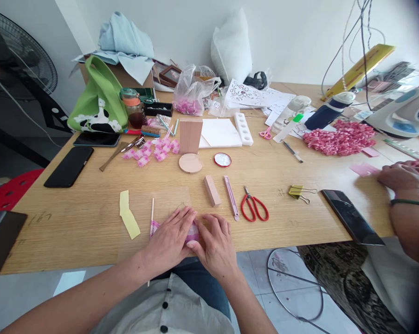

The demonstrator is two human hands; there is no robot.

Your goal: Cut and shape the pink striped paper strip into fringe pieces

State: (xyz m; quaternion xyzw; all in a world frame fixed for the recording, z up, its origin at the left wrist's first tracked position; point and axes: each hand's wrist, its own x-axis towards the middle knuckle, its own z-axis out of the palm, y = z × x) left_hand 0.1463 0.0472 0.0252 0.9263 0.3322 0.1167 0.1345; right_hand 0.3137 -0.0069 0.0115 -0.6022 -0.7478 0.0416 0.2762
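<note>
A strip of pink-and-white gauzy ribbon (192, 233) lies at the table's front edge, largely hidden under my hands. My left hand (172, 236) rests flat over it, fingers stretched and together. From the other side, my right hand (216, 241) has its thumb and curled forefinger on the strip's edges. A thin wooden stick (152, 213) lies left of my left hand, with more pink ribbon (154, 227) against it. Beneath is a clear sheet (176, 195). Beyond my right hand are a wooden block (212, 191), a pink slim cutter (231, 197) and red-handled scissors (254, 206).
A bent yellow paper strip (128, 215) lies to the left, near a black phone (69, 167). Pink ribbon flowers (153, 150), a round wooden disc (190, 163) and a jar lid (222, 160) lie farther back. Another person's hands (404, 178) rest at right.
</note>
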